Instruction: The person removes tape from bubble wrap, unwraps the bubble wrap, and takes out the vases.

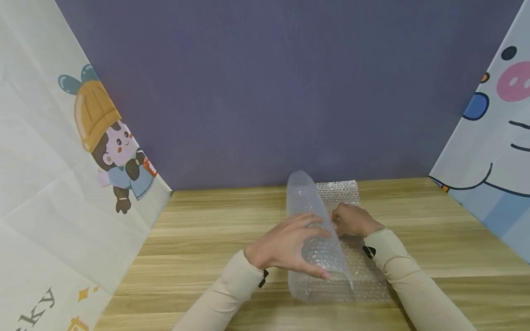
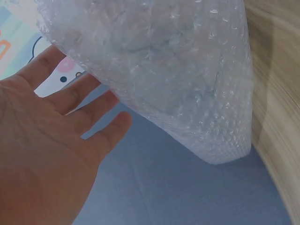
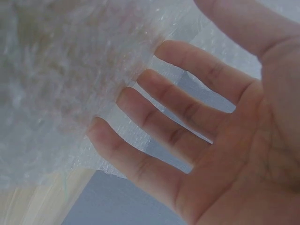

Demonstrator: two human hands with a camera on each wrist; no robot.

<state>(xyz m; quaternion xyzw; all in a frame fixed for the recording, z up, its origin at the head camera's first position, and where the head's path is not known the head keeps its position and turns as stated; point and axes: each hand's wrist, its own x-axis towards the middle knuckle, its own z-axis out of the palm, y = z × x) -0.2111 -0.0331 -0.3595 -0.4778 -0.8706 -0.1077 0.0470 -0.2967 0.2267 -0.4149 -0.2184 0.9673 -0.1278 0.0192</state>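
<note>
Plastic bubble wrap [image 1: 337,191] sits on the tabletop [image 1: 215,230], longways front to back, its raised flap [image 1: 301,191] smack between left grip [image 1: 287,243], spread wide, and right grip [image 1: 354,219], fingers [image 3: 161,126] loosely out; neither's really clutching it.

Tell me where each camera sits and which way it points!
Head: on the head, looking forward and down at bubble wrap; left hand, right hand and sleeves show.
Left wrist: worn there, facing the bubble wrap; left hand shows.
Right wrist: worn there, facing the bubble wrap; right hand shows.
Both wrist views share bubble wrap and table.
</note>
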